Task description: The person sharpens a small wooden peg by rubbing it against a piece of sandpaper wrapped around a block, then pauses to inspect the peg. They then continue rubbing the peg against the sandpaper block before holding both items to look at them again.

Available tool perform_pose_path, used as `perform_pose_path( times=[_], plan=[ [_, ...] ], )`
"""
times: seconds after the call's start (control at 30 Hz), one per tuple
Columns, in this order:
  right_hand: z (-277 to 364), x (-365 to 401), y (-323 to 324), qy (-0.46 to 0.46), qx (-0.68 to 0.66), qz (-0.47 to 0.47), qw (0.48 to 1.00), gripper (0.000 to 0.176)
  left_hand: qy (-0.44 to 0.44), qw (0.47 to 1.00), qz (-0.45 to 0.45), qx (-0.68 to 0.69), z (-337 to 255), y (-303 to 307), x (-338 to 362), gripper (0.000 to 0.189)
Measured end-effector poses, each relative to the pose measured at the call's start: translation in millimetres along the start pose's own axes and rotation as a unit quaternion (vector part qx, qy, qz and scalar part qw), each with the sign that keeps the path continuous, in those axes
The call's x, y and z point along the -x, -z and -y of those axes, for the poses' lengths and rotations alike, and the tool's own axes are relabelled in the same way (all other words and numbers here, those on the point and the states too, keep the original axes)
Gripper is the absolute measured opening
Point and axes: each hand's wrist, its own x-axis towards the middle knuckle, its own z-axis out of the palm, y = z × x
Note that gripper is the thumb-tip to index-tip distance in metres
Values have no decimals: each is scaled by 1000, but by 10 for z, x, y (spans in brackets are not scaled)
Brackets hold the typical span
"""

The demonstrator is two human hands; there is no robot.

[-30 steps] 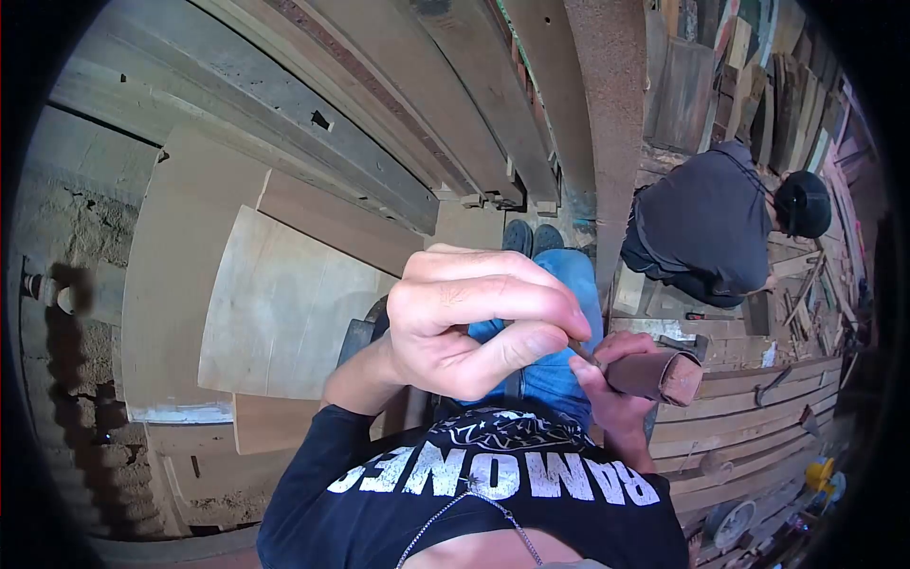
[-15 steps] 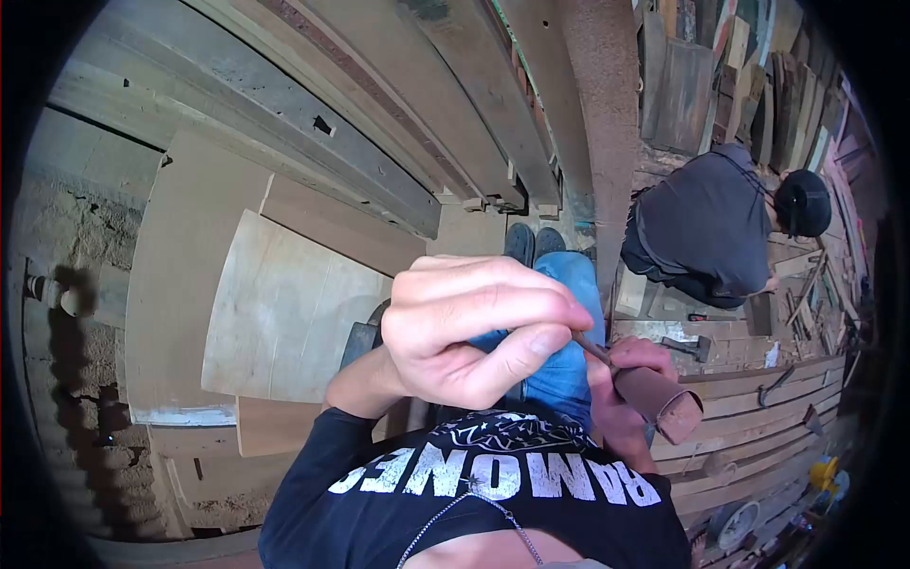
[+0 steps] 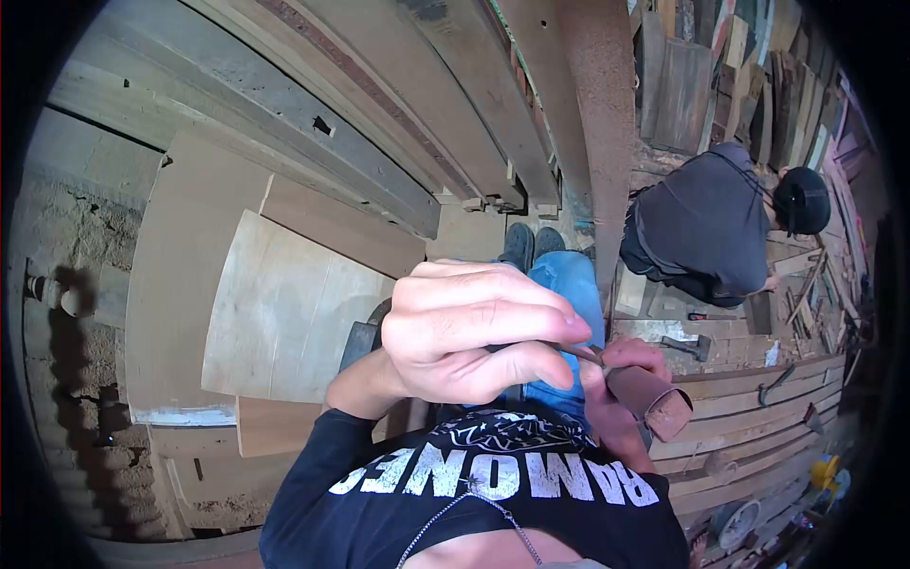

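Note:
My left hand (image 3: pixel 483 332) is closed in a pinch, fingertips bent toward the thumb, in the middle of the head view. From its fingertips a thin brown stick-like piece (image 3: pixel 578 352) runs right to my right hand; its far end is hidden there. My right hand (image 3: pixel 621 389) is wrapped round a short block covered in brown sandpaper (image 3: pixel 645 394). The block's pale reddish end (image 3: pixel 669 416) faces down to the right. Both hands are held up in front of my black shirt (image 3: pixel 493 484), above my jeans (image 3: pixel 569 294).
A person in a dark shirt (image 3: pixel 701 223) and black cap crouches at the right among wood scraps. Near them a hammer (image 3: pixel 690 348) lies on the floor. Stacked planks (image 3: pixel 758 408) line the lower right. Long beams (image 3: pixel 379 95) run across the top, and a pale panel (image 3: pixel 284 303) lies left.
My left thumb has lowered slightly away from the fingertips, and the thin piece lies flatter. My right hand and the sandpaper block have shifted slightly left.

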Motion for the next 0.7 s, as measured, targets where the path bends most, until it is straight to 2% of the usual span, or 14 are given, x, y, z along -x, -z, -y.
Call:
perform_pose_path(
  times=[0.13, 0.2, 0.23, 0.27, 0.37, 0.47, 0.53, 0.67, 0.7],
  plan=[
    [-10, 41, 6, -9, -22, -6, 1000, 39, 36, 999, -1, 33, 8, -2, 18, 51],
    [-4, 67, 17, -40, -36, -15, 998, 39, 103, 994, 4, 35, 5, 8, 61, 55],
    [-6, 76, 14, -40, -35, -16, 998, 39, 122, 991, 20, 56, 18, 14, 83, 45],
    [-14, 83, 1, -44, -18, -25, 999, 38, 121, 991, 20, 56, 48, -2, 107, 45],
    [-67, 122, -43, -39, 1, -32, 999, 37, 120, 989, 26, 82, 117, -65, 187, 17],
    [-98, 114, -91, -15, 40, -24, 999, 35, 145, 985, 22, 89, 170, -47, 309, 15],
    [-105, 103, -172, -96, -6, 7, 995, 37, 137, 987, 16, 79, 199, -8, 363, 13],
    [-32, -47, -219, -77, -26, 64, 995, 36, 243, 966, -50, 72, 282, 93, 618, 18],
    [-24, -37, -208, -105, -30, 90, 990, 34, 269, 958, -69, 71, 322, 140, 715, 19]
  ],
)
